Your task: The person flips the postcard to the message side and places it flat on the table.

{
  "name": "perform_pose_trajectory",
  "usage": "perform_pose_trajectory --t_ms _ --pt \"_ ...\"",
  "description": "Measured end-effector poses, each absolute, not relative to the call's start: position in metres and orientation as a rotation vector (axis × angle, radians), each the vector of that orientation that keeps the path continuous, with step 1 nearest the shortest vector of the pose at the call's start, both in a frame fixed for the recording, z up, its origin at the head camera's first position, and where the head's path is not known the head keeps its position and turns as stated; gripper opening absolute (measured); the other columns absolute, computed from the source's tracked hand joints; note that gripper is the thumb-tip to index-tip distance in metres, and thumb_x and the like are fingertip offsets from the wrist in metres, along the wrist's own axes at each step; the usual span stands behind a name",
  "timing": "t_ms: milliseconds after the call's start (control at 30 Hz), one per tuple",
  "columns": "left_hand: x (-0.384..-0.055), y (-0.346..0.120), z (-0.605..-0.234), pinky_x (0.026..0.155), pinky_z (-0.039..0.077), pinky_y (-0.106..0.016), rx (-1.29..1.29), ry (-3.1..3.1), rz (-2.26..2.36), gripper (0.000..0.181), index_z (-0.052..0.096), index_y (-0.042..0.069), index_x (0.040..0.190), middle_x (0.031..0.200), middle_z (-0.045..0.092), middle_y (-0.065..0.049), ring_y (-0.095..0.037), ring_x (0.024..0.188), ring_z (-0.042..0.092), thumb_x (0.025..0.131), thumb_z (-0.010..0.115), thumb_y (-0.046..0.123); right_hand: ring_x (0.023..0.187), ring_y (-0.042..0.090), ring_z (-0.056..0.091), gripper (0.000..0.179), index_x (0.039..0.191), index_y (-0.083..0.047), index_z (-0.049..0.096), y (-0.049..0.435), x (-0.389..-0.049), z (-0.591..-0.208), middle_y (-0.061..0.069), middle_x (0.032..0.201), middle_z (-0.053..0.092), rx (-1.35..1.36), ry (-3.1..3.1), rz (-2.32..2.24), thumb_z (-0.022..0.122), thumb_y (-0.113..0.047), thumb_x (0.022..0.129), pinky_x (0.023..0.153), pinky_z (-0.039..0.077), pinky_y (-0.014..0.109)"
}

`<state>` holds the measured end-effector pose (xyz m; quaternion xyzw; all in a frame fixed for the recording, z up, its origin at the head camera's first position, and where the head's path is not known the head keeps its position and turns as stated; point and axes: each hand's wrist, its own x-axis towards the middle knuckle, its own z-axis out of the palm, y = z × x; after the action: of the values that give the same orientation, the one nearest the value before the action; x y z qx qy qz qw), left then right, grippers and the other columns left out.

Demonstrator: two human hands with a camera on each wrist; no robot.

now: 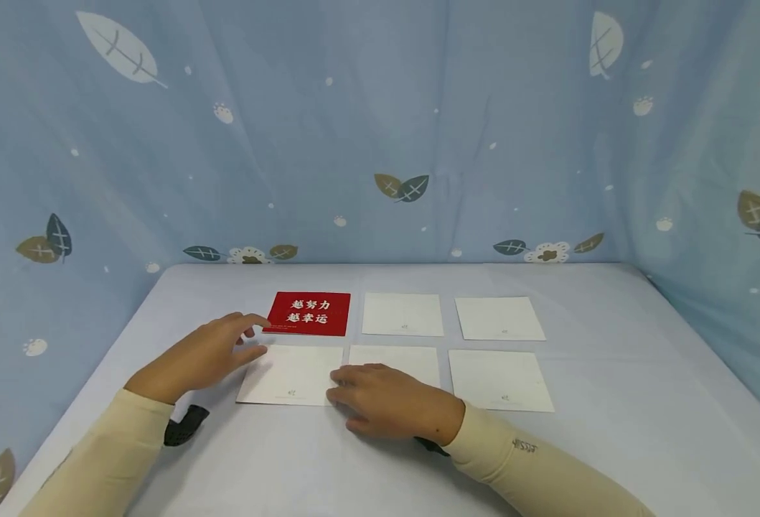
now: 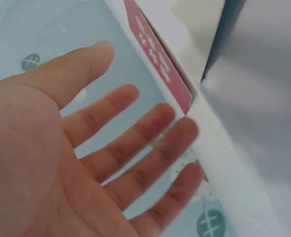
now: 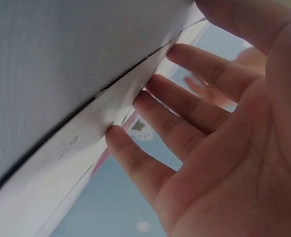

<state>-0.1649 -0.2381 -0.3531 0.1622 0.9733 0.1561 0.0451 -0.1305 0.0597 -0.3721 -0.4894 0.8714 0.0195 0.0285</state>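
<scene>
A red card (image 1: 311,314) with white characters lies at the back left. In front of it is a white card (image 1: 292,373) with small print, and a second white card (image 1: 415,361) lies to its right, partly hidden by the right hand. My left hand (image 1: 208,357) is at the left edges of the red card and the front-left white card, its fingers spread and holding nothing. My right hand (image 1: 389,402) rests with fairly straight fingers where the two front white cards meet. The right wrist view shows its fingertips touching a white card (image 3: 66,148).
Two white cards (image 1: 402,314) (image 1: 501,319) complete the back row. Another white card (image 1: 501,380) lies front right. All lie on a white-covered table (image 1: 612,431). A blue leaf-patterned curtain (image 1: 328,129) stands behind and at both sides.
</scene>
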Motion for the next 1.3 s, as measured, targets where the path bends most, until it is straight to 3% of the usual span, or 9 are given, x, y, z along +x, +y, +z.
perform_pose_trajectory --t_ms 200,367,700,933,1300 --pt "-0.192 -0.23 -0.352 0.096 0.052 -0.058 0.475 2.956 0.428 0.054 0.055 0.008 0.14 0.136 0.055 -0.021 -0.04 0.121 0.056 0.092 0.073 0.027 0.135 0.013 0.051 0.042 0.134 -0.023 0.061 0.06 -0.13 -0.371 0.0 0.144 0.056 -1.472 2.675 0.054 0.07 -0.033 0.094 0.112 0.044 0.03" --pt "-0.211 -0.223 -0.353 0.101 0.048 -0.06 0.434 2.88 0.472 0.061 0.051 0.011 0.145 0.148 0.046 -0.023 -0.043 0.131 0.048 0.091 0.074 0.03 0.136 0.013 0.051 0.042 0.134 -0.024 0.061 0.059 -0.131 -0.369 -0.001 0.145 0.056 -1.45 2.662 0.048 0.07 -0.033 0.094 0.112 0.044 0.031" --pt "-0.226 -0.221 -0.366 0.109 0.04 -0.064 0.447 2.8 0.509 0.065 0.05 0.013 0.147 0.15 0.045 -0.024 -0.045 0.137 0.042 0.089 0.075 0.031 0.135 0.014 0.052 0.041 0.132 -0.024 0.061 0.057 -0.134 -0.369 -0.001 0.145 0.056 -1.441 2.657 0.031 0.071 -0.033 0.093 0.112 0.044 0.03" --pt "-0.226 -0.217 -0.376 0.106 0.043 -0.064 0.431 2.844 0.51 0.057 0.059 0.012 0.139 0.147 0.05 -0.023 -0.045 0.135 0.044 0.087 0.078 0.027 0.137 0.02 0.051 0.042 0.134 -0.021 0.062 0.061 -0.138 -0.361 0.003 0.144 0.056 -1.424 2.714 -0.104 0.069 -0.033 0.094 0.112 0.044 0.033" --pt "-0.225 -0.222 -0.376 0.106 0.042 -0.064 0.412 2.891 0.52 0.053 0.061 0.014 0.137 0.145 0.053 -0.02 -0.042 0.135 0.046 0.088 0.077 0.026 0.127 0.021 0.059 0.037 0.128 -0.014 0.068 0.045 -0.204 -0.346 0.006 0.136 0.062 -1.131 2.832 -0.217 0.069 -0.03 0.095 0.101 0.054 0.035"
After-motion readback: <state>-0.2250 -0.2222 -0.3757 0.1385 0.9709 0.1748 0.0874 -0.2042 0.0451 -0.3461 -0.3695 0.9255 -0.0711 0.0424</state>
